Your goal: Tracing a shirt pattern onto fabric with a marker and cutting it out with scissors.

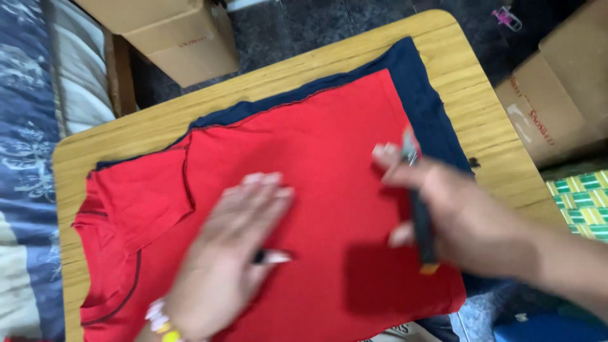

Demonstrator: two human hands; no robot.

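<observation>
A red shirt [316, 190] lies flat on the wooden tabletop [126, 136], spread over most of its surface. The fabric is plain red, smooth across the body, with one sleeve folded inward at 9 o'clock and a dark seam line curving along the edge at 8 o'clock. A navy cloth [424, 107] lies under the shirt; its border shows as a band along the shirt's edge from 10 o'clock round to 3 o'clock. The left hand [234, 253] rests palm down on the shirt at 6 o'clock, fingers extended and together, pointing toward 1 o'clock; it grips nothing. A beaded bracelet [161, 320] sits on that wrist at 7 o'clock. The right hand [443, 209] is at 3 o'clock, over the shirt's right part, fingers closed around a dark slim tool [421, 221]. The tool has a pale metallic tip at the upper end and a yellow end at the lower; motion blur prevents identification of its kind. Whether the tip touches the fabric cannot be determined. Cardboard boxes [171, 31] stand on the dark floor [304, 25] at 11 o'clock and at 2 o'clock. A blue patterned bedcover [25, 126] lies at 9 o'clock beside the tabletop. A green and yellow checked mat [582, 202] is visible at 4 o'clock.
</observation>
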